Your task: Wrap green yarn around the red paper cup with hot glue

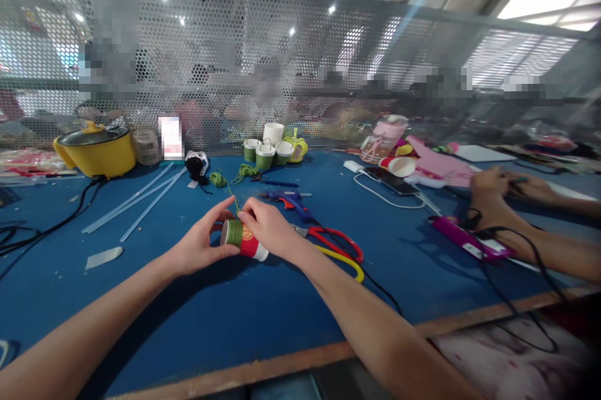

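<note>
A red and white paper cup (251, 245), partly wrapped in green yarn, lies tilted on its side between my hands just above the blue table. My left hand (206, 234) is curled round its wrapped end, thumb below and fingers above. With bent fingers, my right hand (263, 221) pinches the green yarn (237, 205) at the top of the cup. The strand runs back to a small green yarn ball (217, 179) on the table. Red and yellow handled scissors (335, 246) lie beside my right wrist, and a blue glue gun (293, 203) sits behind it.
Several green-wrapped cups (265, 156) stand at the back near pliers (277, 183). Glue sticks (136, 200) and a yellow electric pot (101, 151) are on the left. To the right are a phone (392, 179), a purple power strip (472, 238) with cords, and another person's hands (491, 190).
</note>
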The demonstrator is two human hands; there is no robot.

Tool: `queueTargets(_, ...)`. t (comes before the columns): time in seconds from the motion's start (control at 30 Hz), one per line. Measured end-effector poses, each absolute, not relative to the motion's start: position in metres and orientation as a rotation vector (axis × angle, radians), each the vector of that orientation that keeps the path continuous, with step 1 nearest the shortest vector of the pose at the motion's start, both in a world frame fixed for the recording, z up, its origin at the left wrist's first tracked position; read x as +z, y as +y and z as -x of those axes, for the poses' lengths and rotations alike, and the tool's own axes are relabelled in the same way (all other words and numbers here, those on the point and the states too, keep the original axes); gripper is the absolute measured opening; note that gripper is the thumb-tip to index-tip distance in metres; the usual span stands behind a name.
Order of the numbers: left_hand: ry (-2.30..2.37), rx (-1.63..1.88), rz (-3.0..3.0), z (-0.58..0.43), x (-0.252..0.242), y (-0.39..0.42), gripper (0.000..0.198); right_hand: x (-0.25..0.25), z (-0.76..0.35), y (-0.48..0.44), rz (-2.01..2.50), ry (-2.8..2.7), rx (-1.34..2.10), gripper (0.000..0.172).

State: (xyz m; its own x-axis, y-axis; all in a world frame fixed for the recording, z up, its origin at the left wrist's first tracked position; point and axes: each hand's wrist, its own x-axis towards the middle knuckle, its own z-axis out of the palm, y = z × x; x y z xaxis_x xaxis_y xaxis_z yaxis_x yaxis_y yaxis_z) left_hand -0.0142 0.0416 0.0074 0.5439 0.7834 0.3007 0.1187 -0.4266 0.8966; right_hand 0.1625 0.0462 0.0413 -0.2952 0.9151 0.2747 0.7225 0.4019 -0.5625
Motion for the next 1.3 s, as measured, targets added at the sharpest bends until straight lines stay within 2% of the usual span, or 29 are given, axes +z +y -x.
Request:
queueTargets(0.57, 1.018, 0.78, -1.741, 0.01, 0.012, 0.041, 0.076, 0.035, -0.157, 0.042, 1.362, -2.163, 0.339, 0.018)
queueTargets(0.83, 0.983, 0.816, -1.683, 0.01, 0.009, 0.04, 0.074, 0.037, -0.157, 0.039, 1.317, -2.169, 0.344, 0.016)
queueTargets(1.0, 0.894, 0.819, -1.662, 0.008, 0.013, 0.036, 0.079, 0.045, -0.159, 0.043, 1.193, -2.053, 0.531, 0.013)
queueTargets(1.13, 0.929, 0.856, -1.7, 0.005, 0.013, 0.032, 0.081, 0.055, -0.161, 0.054, 1.225, -1.843, 0.859, 0.013)
queueTargets(1.3, 0.967, 0.881, -1.767, 0.003, 0.013, 0.032, 0.055, 0.069, -0.159, 0.086, 1.313, -1.625, 1.1, 0.022)
